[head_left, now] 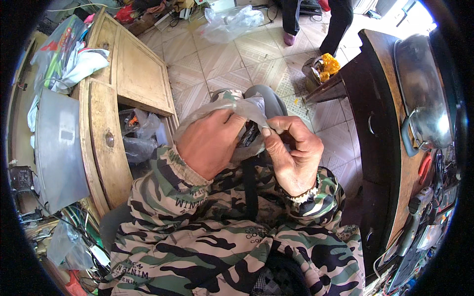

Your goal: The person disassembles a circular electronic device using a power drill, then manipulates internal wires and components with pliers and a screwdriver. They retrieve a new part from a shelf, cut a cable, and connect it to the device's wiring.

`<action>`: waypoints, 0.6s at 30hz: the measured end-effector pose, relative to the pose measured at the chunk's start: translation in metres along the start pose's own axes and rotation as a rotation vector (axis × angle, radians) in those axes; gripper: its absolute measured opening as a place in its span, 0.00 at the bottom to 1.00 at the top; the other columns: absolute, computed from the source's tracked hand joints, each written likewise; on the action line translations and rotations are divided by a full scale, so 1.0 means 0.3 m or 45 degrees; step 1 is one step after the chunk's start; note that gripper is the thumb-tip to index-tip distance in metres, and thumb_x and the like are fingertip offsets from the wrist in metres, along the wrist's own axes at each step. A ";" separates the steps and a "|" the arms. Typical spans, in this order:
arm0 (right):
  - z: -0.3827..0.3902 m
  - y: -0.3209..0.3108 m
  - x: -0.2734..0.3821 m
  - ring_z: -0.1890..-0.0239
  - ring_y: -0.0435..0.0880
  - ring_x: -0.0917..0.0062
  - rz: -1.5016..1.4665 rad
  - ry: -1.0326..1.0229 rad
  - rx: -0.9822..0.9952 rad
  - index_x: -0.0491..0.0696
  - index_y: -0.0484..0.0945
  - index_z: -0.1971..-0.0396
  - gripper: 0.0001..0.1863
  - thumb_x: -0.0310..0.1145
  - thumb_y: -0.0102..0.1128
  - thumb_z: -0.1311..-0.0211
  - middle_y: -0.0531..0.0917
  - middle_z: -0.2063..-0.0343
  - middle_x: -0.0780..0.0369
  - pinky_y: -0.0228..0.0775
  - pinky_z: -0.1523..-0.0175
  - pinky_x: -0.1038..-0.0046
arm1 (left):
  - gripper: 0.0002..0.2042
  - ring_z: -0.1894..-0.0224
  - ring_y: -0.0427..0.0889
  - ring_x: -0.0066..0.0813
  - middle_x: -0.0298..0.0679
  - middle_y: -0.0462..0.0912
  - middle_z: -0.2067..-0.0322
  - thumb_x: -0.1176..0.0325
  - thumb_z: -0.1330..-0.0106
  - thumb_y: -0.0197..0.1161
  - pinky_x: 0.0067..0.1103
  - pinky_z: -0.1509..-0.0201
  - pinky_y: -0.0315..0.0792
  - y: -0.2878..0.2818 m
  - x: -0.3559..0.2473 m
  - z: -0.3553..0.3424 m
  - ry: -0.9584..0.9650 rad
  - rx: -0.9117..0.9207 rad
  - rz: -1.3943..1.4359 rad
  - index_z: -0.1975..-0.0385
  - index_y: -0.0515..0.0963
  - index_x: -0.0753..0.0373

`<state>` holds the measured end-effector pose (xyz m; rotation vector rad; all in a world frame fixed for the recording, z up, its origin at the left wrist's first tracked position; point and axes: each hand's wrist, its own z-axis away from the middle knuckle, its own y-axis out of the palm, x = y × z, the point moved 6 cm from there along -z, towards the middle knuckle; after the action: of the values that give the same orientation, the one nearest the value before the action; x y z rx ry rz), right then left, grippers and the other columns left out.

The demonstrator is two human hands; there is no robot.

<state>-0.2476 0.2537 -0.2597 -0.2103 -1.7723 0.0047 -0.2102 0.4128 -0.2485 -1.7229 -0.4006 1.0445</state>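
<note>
Patterned floor tiles [222, 61] stretch between a pale wooden cabinet [140, 71] on the left and a dark drawer unit [377, 143] on the right. Over the lap, a translucent plastic bag [242, 106] sits between both hands, its mouth facing up. The right hand [295, 155] pinches the near-right rim between thumb and forefinger. The left hand [210, 143] has its fingers down in the mouth, with film around the knuckles; whether they grasp anything in there I cannot tell. Dark, shiny contents [249, 134] show in the gap between the hands, just beside the right thumb. The step looks like opening the bag to get at them; the next move seems to call for keeping that rim pinched and the mouth spread wide.
</note>
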 end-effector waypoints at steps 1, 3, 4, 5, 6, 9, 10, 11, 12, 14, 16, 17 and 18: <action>-0.001 0.001 0.000 0.73 0.71 0.92 0.010 -0.007 0.005 0.39 0.80 0.63 0.03 0.21 0.64 0.34 0.79 0.72 0.71 0.64 0.67 0.86 | 0.19 0.56 0.80 0.59 0.54 0.80 0.57 0.77 0.41 0.63 0.42 0.53 0.75 0.009 0.003 -0.009 0.040 0.003 0.012 0.48 0.75 0.67; -0.004 0.005 0.005 0.73 0.71 0.92 0.021 -0.020 0.015 0.39 0.80 0.62 0.03 0.22 0.64 0.33 0.79 0.73 0.72 0.64 0.68 0.86 | 0.16 0.58 0.81 0.57 0.52 0.80 0.59 0.77 0.41 0.60 0.40 0.56 0.77 -0.012 -0.029 -0.033 0.239 -0.077 0.117 0.52 0.77 0.66; -0.005 0.005 0.004 0.71 0.82 0.76 0.027 0.084 -0.014 0.40 0.81 0.64 0.05 0.22 0.66 0.39 0.84 0.71 0.57 0.73 0.62 0.75 | 0.14 0.59 0.82 0.56 0.51 0.80 0.60 0.77 0.41 0.58 0.39 0.58 0.78 -0.027 -0.045 -0.036 0.335 -0.116 0.165 0.54 0.77 0.66; -0.007 0.009 0.009 0.71 0.82 0.75 0.028 0.091 -0.009 0.41 0.81 0.64 0.05 0.22 0.66 0.40 0.84 0.71 0.57 0.74 0.62 0.75 | 0.14 0.60 0.82 0.55 0.51 0.81 0.61 0.77 0.41 0.58 0.39 0.58 0.78 -0.030 -0.031 -0.036 0.279 -0.099 0.100 0.55 0.78 0.66; -0.011 0.015 0.013 0.71 0.83 0.74 0.028 0.096 0.002 0.41 0.81 0.64 0.05 0.23 0.66 0.40 0.84 0.72 0.57 0.74 0.62 0.75 | 0.13 0.61 0.82 0.55 0.51 0.81 0.62 0.77 0.41 0.58 0.40 0.59 0.78 -0.037 -0.012 -0.030 0.218 -0.084 0.034 0.55 0.79 0.65; -0.016 0.047 0.045 0.74 0.71 0.91 0.174 -0.056 0.057 0.41 0.80 0.64 0.03 0.21 0.64 0.35 0.78 0.76 0.72 0.64 0.68 0.84 | 0.09 0.62 0.85 0.48 0.49 0.84 0.64 0.75 0.40 0.63 0.35 0.59 0.80 -0.120 -0.005 0.061 0.122 -0.086 -0.085 0.60 0.81 0.66; -0.012 0.047 0.055 0.73 0.77 0.81 0.211 -0.065 0.072 0.41 0.80 0.64 0.04 0.21 0.65 0.38 0.80 0.74 0.64 0.69 0.65 0.79 | 0.09 0.62 0.85 0.46 0.48 0.84 0.63 0.76 0.40 0.64 0.33 0.59 0.80 -0.157 -0.027 0.117 0.128 -0.138 0.073 0.60 0.81 0.67; -0.009 0.047 0.054 0.72 0.83 0.70 0.241 -0.079 0.091 0.41 0.81 0.65 0.05 0.22 0.66 0.41 0.83 0.73 0.56 0.75 0.63 0.74 | 0.09 0.62 0.86 0.43 0.48 0.85 0.63 0.76 0.40 0.65 0.31 0.59 0.81 -0.186 -0.034 0.172 0.132 -0.197 0.223 0.60 0.81 0.67; -0.004 0.046 0.058 0.72 0.83 0.71 0.242 -0.117 0.110 0.41 0.81 0.65 0.06 0.20 0.66 0.42 0.83 0.73 0.57 0.74 0.63 0.74 | 0.09 0.62 0.86 0.42 0.47 0.85 0.62 0.77 0.40 0.64 0.30 0.58 0.80 -0.212 -0.014 0.229 0.031 -0.303 0.301 0.59 0.81 0.67; 0.014 0.050 0.044 0.71 0.82 0.72 0.182 -0.091 0.131 0.40 0.81 0.65 0.07 0.18 0.67 0.44 0.83 0.72 0.57 0.73 0.63 0.75 | 0.11 0.62 0.85 0.40 0.45 0.85 0.61 0.79 0.39 0.63 0.28 0.57 0.78 -0.249 0.046 0.343 -0.167 -0.526 0.465 0.57 0.81 0.66; 0.038 0.022 0.018 0.70 0.82 0.74 0.154 -0.042 0.119 0.38 0.81 0.65 0.08 0.16 0.67 0.45 0.84 0.70 0.56 0.73 0.62 0.75 | 0.13 0.60 0.85 0.38 0.46 0.84 0.59 0.79 0.40 0.63 0.26 0.56 0.79 -0.187 0.164 0.391 -0.455 -0.654 0.377 0.54 0.80 0.67; 0.044 0.024 0.019 0.69 0.82 0.75 0.101 -0.015 0.108 0.39 0.81 0.64 0.08 0.16 0.66 0.45 0.84 0.69 0.57 0.73 0.61 0.75 | 0.15 0.58 0.85 0.37 0.48 0.84 0.57 0.77 0.40 0.65 0.26 0.56 0.79 -0.144 0.228 0.411 -0.638 -0.690 0.424 0.53 0.80 0.66; 0.044 0.032 0.026 0.68 0.81 0.76 0.041 0.014 0.099 0.39 0.81 0.64 0.08 0.15 0.66 0.45 0.84 0.69 0.58 0.73 0.60 0.75 | 0.23 0.47 0.81 0.38 0.49 0.79 0.47 0.74 0.41 0.68 0.29 0.47 0.77 -0.081 0.276 0.430 -0.620 -0.544 0.217 0.44 0.75 0.65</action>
<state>-0.2607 0.2657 -0.2560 -0.1822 -1.7545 0.0952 -0.2611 0.5570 -0.2754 -1.8846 -0.8452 1.5990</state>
